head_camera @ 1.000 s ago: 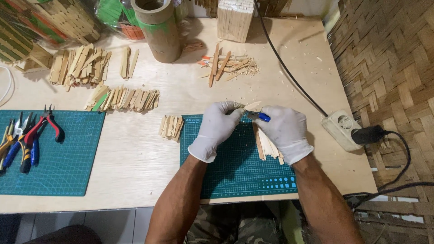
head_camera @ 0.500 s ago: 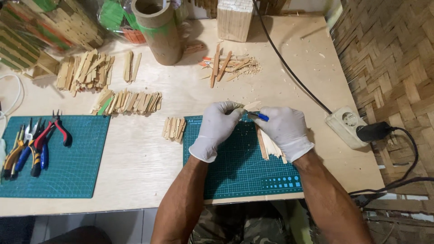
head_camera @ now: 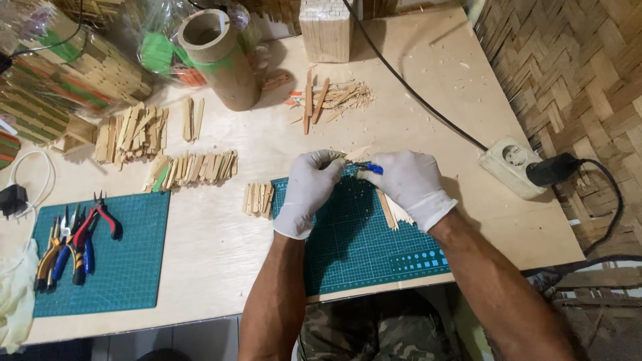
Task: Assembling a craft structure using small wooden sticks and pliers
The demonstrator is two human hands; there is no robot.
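Pliers (head_camera: 73,244) with coloured grips lie on the green cutting mat (head_camera: 127,281) by the desk's (head_camera: 221,247) left edge. Flat wooden sticks (head_camera: 194,167) sit in loose heaps behind it, smooth and pale, beside a cardboard tube (head_camera: 224,57). At the near middle, the gloved left hand (head_camera: 309,190) pinches a thin wooden strip (head_camera: 358,154) over a second mat (head_camera: 361,247). The gloved right hand (head_camera: 411,186) is closed on a blue-handled knife (head_camera: 371,168), apparently trimming; the next cut wants a steady, shallow stroke.
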